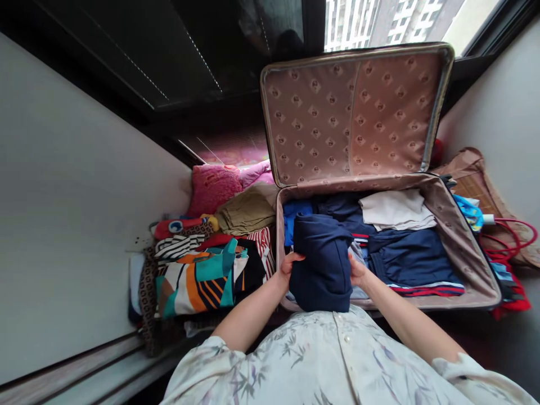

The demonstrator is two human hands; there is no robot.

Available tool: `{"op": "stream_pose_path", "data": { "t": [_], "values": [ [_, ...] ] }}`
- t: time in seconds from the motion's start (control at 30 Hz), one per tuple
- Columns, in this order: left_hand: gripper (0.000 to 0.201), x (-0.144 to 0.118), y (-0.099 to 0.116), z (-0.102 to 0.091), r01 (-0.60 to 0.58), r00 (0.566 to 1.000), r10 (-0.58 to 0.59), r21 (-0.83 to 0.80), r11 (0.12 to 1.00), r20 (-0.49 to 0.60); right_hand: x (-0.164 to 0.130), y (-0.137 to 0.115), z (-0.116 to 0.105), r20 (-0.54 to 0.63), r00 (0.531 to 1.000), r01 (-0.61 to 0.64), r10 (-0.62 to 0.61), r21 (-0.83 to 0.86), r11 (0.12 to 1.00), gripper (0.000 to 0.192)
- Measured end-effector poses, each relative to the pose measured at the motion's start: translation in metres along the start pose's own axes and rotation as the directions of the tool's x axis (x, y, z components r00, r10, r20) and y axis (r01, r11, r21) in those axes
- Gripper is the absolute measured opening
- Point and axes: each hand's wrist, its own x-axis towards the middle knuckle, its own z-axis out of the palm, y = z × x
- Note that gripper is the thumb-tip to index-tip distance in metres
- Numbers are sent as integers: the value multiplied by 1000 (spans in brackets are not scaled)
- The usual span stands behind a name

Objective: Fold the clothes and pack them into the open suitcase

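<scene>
Between my two hands is a folded navy garment [320, 264], held over the left part of an open suitcase [476, 275] and close to my body. My left hand [290, 265] grips its left edge, thumb on top. On the opposite edge, my right hand [356, 269] is closed, with its fingers partly hidden behind the cloth. Inside the suitcase lie navy trousers [417, 256] with red and white side stripes, a folded off-white garment [399, 209] and a bright blue garment [296, 211]. What kind of garment I hold cannot be made out.
The suitcase lid [354, 118] stands up against the window. Left of the case are a multicoloured patterned garment [202, 281], a folded olive garment [247, 211] and a pink cushion [215, 185]. A red cord [517, 230] and bags lie at the right wall.
</scene>
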Motion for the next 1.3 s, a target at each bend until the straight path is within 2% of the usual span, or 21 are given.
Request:
{"op": "stream_pose_path", "data": {
  "t": [0.07, 0.13, 0.23, 0.3, 0.37, 0.43, 0.5, 0.53, 0.57, 0.6, 0.67, 0.73, 0.8, 0.87, 0.93, 1.03, 1.17, 1.23, 1.3],
  "values": [
    [51, 5, 6, -3, -46, 999, 46, 8, 999, -14, 2, 1, 4, 20, 1000, -8, 8, 43, 999, 72],
    [50, 10, 20, -16, -118, 993, 117, -14, 993, -19, 5, -7, 3, -5, 1000, 0, 0, 88, 996, 71],
    [54, 19, 53, -47, -224, 974, 223, -48, 973, -38, 17, -35, -3, -131, 988, 96, -81, 108, 990, 70],
    [63, 28, 76, -66, -284, 955, 283, -2, 959, -85, 34, -57, -9, -224, 961, 174, -161, 37, 984, 76],
    [75, 40, 93, -75, -341, 910, 365, 145, 929, -198, 58, -73, -13, -318, 913, 226, -257, -131, 965, 83],
    [84, 54, 98, -72, -342, 809, 485, 404, 848, -334, 83, -78, -14, -406, 843, 186, -353, -396, 899, 90],
    [86, 66, 91, -59, -241, 690, 625, 699, 673, -365, 103, -75, -11, -461, 772, 5, -437, -684, 729, 92],
    [86, 71, 83, -50, -166, 652, 685, 820, 548, -325, 109, -71, -8, -453, 754, -105, -476, -797, 594, 90],
    [84, 76, 74, -41, -92, 637, 725, 907, 410, -263, 113, -67, -5, -416, 750, -188, -514, -879, 437, 87],
    [84, 80, 63, -31, -23, 640, 743, 962, 273, -196, 116, -61, -1, -351, 758, -233, -550, -933, 275, 82],
    [84, 90, 43, -14, 75, 686, 723, 996, 47, -86, 117, -51, 7, -170, 787, -218, -593, -976, -9, 72],
    [88, 104, 28, -4, 110, 749, 662, 991, -79, -31, 119, -41, 11, -17, 813, -159, -581, -968, -193, 67],
    [92, 120, 17, -3, 128, 815, 577, 988, -88, -54, 122, -30, 7, 54, 847, -120, -530, -950, -288, 64],
    [92, 137, 9, -11, 160, 871, 474, 987, -21, -131, 128, -18, -5, 69, 888, -95, -454, -939, -330, 62],
    [92, 151, 4, -20, 191, 899, 393, 981, 42, -192, 135, -8, -19, 54, 924, -85, -378, -936, -341, 60],
    [94, 160, -1, -27, 179, 904, 385, 982, 60, -188, 146, 2, -36, 27, 945, -88, -325, -938, -334, 62],
    [97, 154, 7, -19, 162, 910, 369, 982, 100, -188, 153, 7, -46, 33, 942, -88, -334, -936, -341, 62],
    [96, 143, 17, -16, 80, 922, 360, 979, 188, -144, 154, 10, -48, 41, 939, -87, -340, -932, -352, 61],
    [82, 126, 32, -22, -76, 912, 407, 961, 267, -41, 154, 11, -49, 42, 936, -94, -350, -927, -364, 61]
  ]
}}
